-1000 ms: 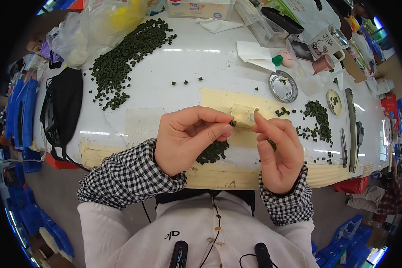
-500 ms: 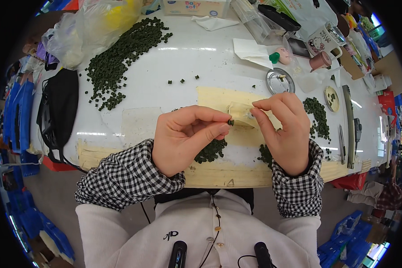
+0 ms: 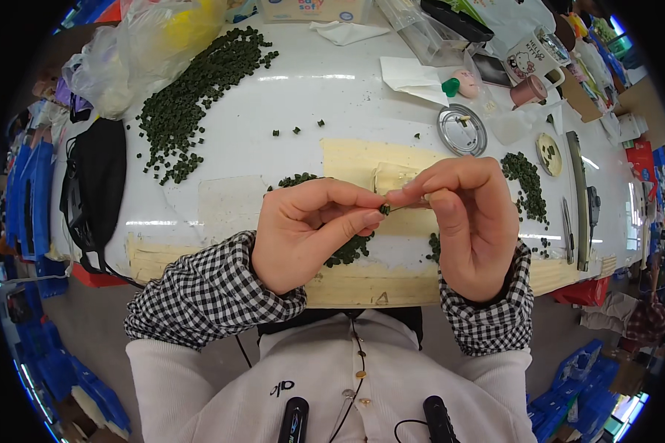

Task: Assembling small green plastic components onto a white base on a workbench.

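From my remote feed: right hand (image 3: 476,229) just came in from the yellow pad (image 3: 351,159) toward the left hand (image 3: 292,236); both now work close together. Left thumb and forefinger are clamped on a small dark green piece (image 3: 385,210), barely moved. Right fingers are bunched near it, a thin dark sliver (image 3: 399,207) between; can't tell if they're gripping it. My read: fetching is over, handling at the piece has begun. Loose green pile (image 3: 347,253) lies on the table below the left hand.
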A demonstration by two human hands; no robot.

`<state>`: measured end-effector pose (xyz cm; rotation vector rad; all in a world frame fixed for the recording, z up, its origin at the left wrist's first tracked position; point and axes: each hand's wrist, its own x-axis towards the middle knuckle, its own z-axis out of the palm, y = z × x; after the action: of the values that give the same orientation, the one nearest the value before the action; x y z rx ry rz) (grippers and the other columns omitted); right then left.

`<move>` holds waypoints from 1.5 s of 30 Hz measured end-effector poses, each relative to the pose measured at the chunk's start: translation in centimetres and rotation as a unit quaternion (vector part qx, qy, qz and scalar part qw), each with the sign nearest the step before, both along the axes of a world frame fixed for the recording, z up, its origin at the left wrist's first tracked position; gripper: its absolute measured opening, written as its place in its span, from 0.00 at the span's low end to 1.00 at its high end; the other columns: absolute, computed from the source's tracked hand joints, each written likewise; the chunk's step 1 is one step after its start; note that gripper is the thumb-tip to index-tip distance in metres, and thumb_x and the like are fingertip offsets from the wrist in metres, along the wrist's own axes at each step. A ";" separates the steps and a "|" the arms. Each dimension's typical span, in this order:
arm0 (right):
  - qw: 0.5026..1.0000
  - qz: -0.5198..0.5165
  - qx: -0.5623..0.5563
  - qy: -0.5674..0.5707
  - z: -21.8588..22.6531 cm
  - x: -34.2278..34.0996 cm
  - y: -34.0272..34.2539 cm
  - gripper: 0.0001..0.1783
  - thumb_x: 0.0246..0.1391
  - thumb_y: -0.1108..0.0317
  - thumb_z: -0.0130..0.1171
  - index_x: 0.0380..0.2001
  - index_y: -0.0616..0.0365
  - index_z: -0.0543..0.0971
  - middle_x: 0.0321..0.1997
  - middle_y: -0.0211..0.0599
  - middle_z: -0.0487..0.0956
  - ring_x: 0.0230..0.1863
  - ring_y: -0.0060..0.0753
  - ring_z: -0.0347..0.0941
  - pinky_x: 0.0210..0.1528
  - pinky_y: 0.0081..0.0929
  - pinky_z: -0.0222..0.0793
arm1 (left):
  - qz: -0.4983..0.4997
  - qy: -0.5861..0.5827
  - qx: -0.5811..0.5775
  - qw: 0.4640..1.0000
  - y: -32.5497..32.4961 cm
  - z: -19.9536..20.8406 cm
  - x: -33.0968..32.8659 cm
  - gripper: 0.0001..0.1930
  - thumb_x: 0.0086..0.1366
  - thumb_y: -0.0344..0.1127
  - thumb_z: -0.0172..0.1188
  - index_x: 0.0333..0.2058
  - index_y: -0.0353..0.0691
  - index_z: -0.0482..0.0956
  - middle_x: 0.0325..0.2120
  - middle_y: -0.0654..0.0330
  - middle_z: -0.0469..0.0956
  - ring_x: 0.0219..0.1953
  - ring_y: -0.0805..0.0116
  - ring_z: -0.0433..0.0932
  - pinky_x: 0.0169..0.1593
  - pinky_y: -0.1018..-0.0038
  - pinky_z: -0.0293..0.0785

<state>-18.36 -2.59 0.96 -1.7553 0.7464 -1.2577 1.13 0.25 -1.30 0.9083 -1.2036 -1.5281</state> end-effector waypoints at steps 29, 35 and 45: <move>0.907 -0.208 -0.207 0.303 0.2 -1.5 -0.2 0.13 0.46 0.79 0.62 0.38 0.61 0.79 0.32 0.39 0.75 0.32 0.40 0.70 0.33 0.31 0.67 | 0.048 -0.007 -0.014 0.999 0.0 0.2 -0.1 0.07 0.63 0.21 0.56 0.40 0.29 0.76 0.36 0.51 0.81 0.37 0.71 0.80 0.43 0.77 0.78; 0.975 -0.061 -0.070 0.204 -0.2 -0.3 2.2 0.22 0.45 0.82 0.62 0.47 0.62 0.79 0.34 0.38 0.76 0.32 0.36 0.71 0.34 0.26 0.69 | 0.062 -0.001 -0.024 0.998 0.0 0.0 -0.1 0.07 0.63 0.21 0.57 0.40 0.30 0.77 0.35 0.54 0.81 0.36 0.71 0.80 0.43 0.77 0.78; 0.975 -0.024 -0.111 0.189 -1.2 -0.1 2.0 0.23 0.45 0.83 0.61 0.48 0.63 0.78 0.37 0.39 0.77 0.35 0.35 0.73 0.36 0.25 0.72 | 0.034 0.027 -0.001 0.999 0.0 -0.3 0.2 0.09 0.62 0.20 0.59 0.42 0.28 0.78 0.36 0.55 0.80 0.38 0.74 0.79 0.45 0.80 0.77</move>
<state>-18.43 -0.61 -0.26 -2.2080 0.8933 -1.0815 1.29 0.29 -1.61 0.8920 -1.1236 -1.4880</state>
